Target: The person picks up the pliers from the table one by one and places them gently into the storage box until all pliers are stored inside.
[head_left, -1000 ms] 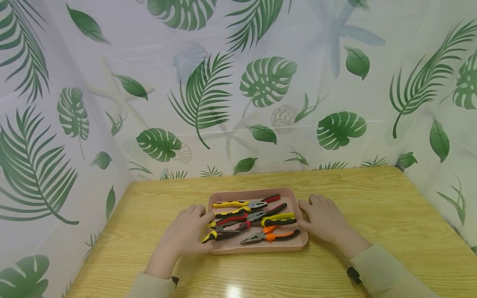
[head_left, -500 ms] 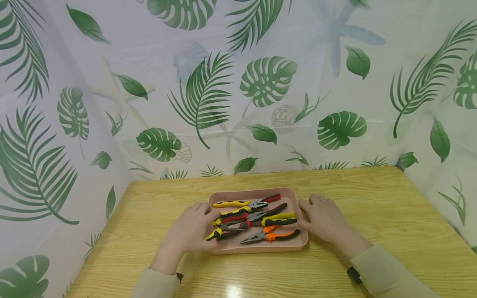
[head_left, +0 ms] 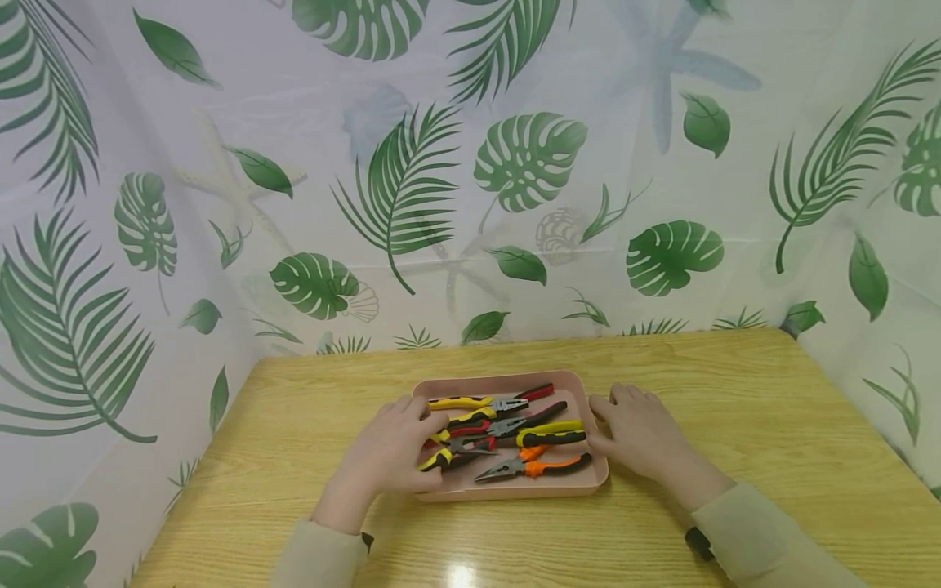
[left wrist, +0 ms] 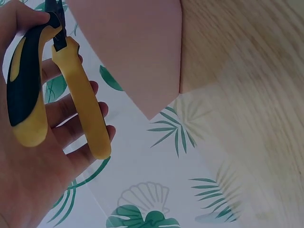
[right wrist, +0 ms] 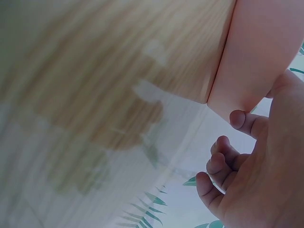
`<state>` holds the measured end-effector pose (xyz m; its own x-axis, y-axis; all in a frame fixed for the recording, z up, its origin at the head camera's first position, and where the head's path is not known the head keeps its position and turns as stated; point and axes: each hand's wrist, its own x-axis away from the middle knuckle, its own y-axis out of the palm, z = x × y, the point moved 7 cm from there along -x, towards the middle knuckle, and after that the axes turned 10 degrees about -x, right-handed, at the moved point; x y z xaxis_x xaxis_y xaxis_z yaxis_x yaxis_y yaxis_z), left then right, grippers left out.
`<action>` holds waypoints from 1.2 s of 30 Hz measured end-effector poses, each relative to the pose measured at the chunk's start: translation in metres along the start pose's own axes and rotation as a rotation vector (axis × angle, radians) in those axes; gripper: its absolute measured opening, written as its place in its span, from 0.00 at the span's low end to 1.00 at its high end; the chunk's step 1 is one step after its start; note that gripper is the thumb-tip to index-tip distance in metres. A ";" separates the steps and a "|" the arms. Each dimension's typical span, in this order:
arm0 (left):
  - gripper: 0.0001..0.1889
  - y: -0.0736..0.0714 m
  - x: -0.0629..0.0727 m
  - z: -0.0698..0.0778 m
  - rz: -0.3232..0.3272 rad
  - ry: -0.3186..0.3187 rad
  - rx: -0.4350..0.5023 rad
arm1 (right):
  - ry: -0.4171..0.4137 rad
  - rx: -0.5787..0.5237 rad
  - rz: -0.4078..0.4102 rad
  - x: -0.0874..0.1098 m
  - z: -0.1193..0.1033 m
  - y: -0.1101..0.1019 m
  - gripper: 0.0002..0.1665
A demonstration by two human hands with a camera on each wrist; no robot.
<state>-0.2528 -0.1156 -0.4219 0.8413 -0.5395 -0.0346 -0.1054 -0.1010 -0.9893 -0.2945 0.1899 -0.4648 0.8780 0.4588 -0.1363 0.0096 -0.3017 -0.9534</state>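
Observation:
A shallow pink tray (head_left: pixel 515 492) on the table contains several pliers with coloured handles. At its left end my left hand (head_left: pixel 390 449) grips pliers with yellow and black handles (left wrist: pixel 78 90). In the left wrist view the thumb lies near the joint, and the fingers curl behind the spread handles. My right hand (head_left: pixel 639 429) rests at the tray's right end, fingers loosely bent, thumb against the wall. Long-nose pliers with orange and black handles (head_left: pixel 540 468) lie at the tray's front. Above them are yellow-and-black handles (head_left: pixel 551 434) and red-and-black pliers (head_left: pixel 507 426).
The wooden table (head_left: pixel 309 384) extends around the tray on all sides. A white cloth with green leaf prints (head_left: pixel 441 294) hangs behind the table and along both sides.
My left hand has slid to the right over the tray's left end, and the yellow-and-black pliers have shifted right with it. The right hand and the tray look unmoved.

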 end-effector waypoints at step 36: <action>0.27 0.001 -0.037 0.029 0.034 0.119 -0.055 | 0.008 0.002 -0.005 0.000 0.001 0.001 0.16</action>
<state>-0.2687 -0.0711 -0.4258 0.7680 -0.6387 -0.0480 -0.1649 -0.1248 -0.9784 -0.2952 0.1904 -0.4664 0.8816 0.4538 -0.1299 0.0127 -0.2980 -0.9545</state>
